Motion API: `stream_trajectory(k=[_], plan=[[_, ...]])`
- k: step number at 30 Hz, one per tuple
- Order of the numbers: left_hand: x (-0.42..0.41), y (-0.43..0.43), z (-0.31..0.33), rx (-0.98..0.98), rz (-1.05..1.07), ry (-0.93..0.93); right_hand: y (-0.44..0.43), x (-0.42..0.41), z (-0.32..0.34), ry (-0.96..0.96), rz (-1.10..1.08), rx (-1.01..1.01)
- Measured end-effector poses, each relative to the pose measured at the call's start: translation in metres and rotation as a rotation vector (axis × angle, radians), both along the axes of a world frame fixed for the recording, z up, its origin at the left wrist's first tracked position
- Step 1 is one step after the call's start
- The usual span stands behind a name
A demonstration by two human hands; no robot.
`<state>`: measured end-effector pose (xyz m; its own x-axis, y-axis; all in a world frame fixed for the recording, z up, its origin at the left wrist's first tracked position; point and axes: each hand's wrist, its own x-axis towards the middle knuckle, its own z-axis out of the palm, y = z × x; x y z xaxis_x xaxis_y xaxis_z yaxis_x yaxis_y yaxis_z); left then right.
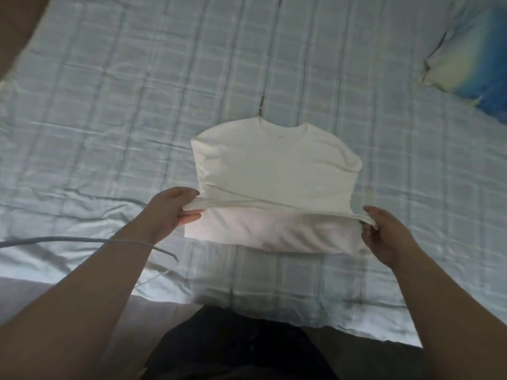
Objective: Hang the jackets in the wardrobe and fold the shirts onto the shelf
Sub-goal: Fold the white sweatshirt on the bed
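far left, outside the left grip, a thin grey cable [82,239] runs over the bed sheet [109,105] and crosses our left wrist. our left hand [175,212] pinches the left end of a raised edge of the white shirt [274,165], thumb on top and fingers curled under. the shirt lies on the sheet between the two grips. its sides are tucked in, so it reads as a rough rectangle, with the round collar at the end away from the grips. the held edge is lifted off a lower layer that lies flat just below the grips, nearer us. our right hand [384,231] holds the right end of the same edge, fingers curled round it. well past the right grip sits a pillow [472,56], blue and pale yellow.

progress, our call: one shirt is mid-fold, sides done, the crosswise fold in hand and not finished. it is not yet on the shelf. jackets, wardrobe and shelf are out of view, so we cannot tell.

materials: the shirt is a soft matte knit, limp, sagging slightly between the grips, with a banded collar. the sheet is pale blue check, faintly shiny and creased. the cable is thin, round and bendy.
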<state>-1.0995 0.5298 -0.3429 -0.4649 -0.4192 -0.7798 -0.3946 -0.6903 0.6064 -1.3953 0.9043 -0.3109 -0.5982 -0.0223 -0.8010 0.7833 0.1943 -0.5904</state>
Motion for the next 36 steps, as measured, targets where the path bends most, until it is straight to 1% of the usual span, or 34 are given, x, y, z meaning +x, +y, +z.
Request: stream_trajectory(k=[3,6,8,12,14,17,20,24,27,29,31,32,34,36], plan=[[-0.046,-0.026,-0.016,0.045,0.055,0.062,-0.034,-0.032,-0.010,0.058,-0.065,-0.083],[-0.094,-0.043,-0.031,0.068,0.051,0.073,-0.066,-0.059,-0.028,-0.001,-0.217,-0.162],[-0.122,-0.053,-0.041,0.080,0.056,0.053,-0.086,-0.077,-0.044,-0.018,-0.247,-0.185],[-0.161,-0.076,-0.063,0.110,0.160,0.041,-0.115,-0.114,-0.078,0.010,-0.269,-0.183],[-0.176,-0.088,-0.074,0.058,0.194,0.067,-0.125,-0.132,-0.092,0.030,-0.280,-0.188],[-0.196,-0.100,-0.082,-0.042,0.224,0.124,-0.133,-0.152,-0.102,0.114,-0.322,-0.203],[-0.216,-0.109,-0.093,-0.088,0.230,0.121,-0.146,-0.170,-0.113,0.169,-0.338,-0.232],[-0.235,-0.110,-0.108,-0.122,0.209,0.142,-0.168,-0.184,-0.135,0.204,-0.271,-0.197],[-0.241,-0.101,-0.117,-0.193,0.236,0.098,-0.172,-0.187,-0.151,0.205,-0.266,-0.195],[-0.239,-0.089,-0.121,-0.310,0.201,0.046,-0.169,-0.185,-0.158,0.253,-0.220,-0.196],[-0.231,-0.073,-0.123,-0.530,0.037,-0.016,-0.165,-0.174,-0.158,0.351,-0.106,-0.153],[-0.224,-0.064,-0.123,-0.675,-0.079,-0.038,-0.162,-0.164,-0.156,0.431,-0.004,-0.072],[-0.207,-0.046,-0.123,-0.977,-0.345,-0.066,-0.147,-0.139,-0.151,0.628,0.263,0.174],[-0.189,-0.029,-0.124,-1.221,-0.608,-0.096,-0.125,-0.111,-0.148,0.825,0.550,0.368]])
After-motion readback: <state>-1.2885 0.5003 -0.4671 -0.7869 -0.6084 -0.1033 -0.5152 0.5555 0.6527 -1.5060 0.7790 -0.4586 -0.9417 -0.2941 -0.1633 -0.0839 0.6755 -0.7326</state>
